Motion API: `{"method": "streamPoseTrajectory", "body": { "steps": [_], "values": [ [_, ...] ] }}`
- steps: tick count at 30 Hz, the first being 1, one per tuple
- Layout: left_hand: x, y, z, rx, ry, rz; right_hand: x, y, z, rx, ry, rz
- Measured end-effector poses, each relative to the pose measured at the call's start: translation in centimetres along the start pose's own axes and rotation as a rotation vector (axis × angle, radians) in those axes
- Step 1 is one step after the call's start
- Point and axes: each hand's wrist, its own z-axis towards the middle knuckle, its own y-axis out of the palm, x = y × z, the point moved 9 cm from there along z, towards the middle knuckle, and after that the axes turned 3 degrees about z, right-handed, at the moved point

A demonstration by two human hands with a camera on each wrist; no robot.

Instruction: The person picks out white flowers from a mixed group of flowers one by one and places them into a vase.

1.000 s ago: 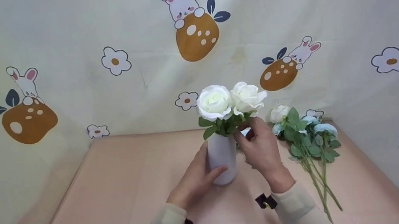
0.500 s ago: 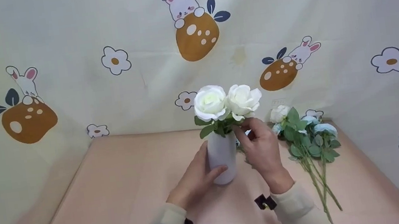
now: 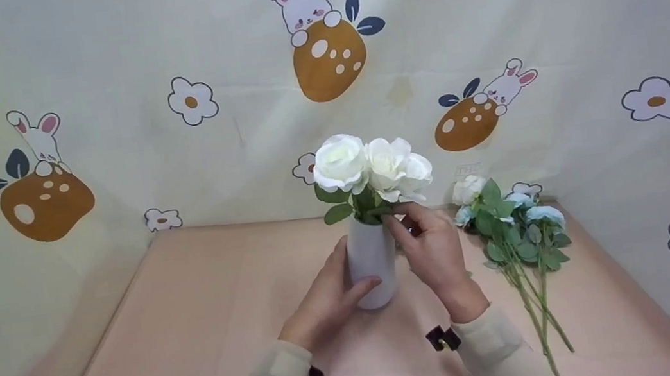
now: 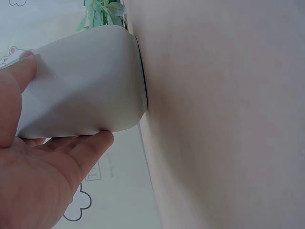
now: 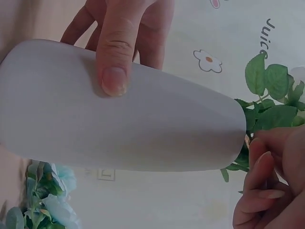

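A pale grey vase (image 3: 373,267) stands upright on the table, bearing white roses (image 3: 339,163) with green leaves at its mouth. My left hand (image 3: 329,299) holds its lower body from the left side, thumb across the front. In the left wrist view, the fingers of that left hand (image 4: 57,167) lie along the vase (image 4: 90,81) near its base. At the rim, my right hand (image 3: 430,246) pinches a white rose low on its stem, just under the leaves. The right wrist view shows the right hand's thumb and forefinger (image 5: 271,157) together beside the vase mouth; the stem between them is mostly hidden.
Right of the vase, a loose bunch of pale blue flowers (image 3: 544,216) and a white rose (image 3: 468,190) lies on the pinkish table (image 3: 154,341), stems toward me. Behind the table hangs a printed cloth (image 3: 238,45) with rabbits and fruit.
The white blooms have shifted left and slightly up, and a third bloom now shows at their right. My right hand has moved a little left; the left hand keeps its hold on the vase.
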Motion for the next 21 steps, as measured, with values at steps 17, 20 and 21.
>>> {"method": "streamPoseTrajectory", "body": {
  "steps": [17,20,21],
  "values": [
    [-0.35,0.04,0.05,-0.008,-0.044,0.015,0.63,-0.78,-0.09,0.000,0.159,-0.021],
    [-0.27,0.06,0.04,-0.008,-0.039,0.008,0.63,-0.96,-0.07,-0.016,0.170,-0.016],
    [-0.26,0.07,0.03,-0.008,-0.040,0.005,0.59,-1.00,-0.02,-0.022,0.162,-0.016]
  ]
}}
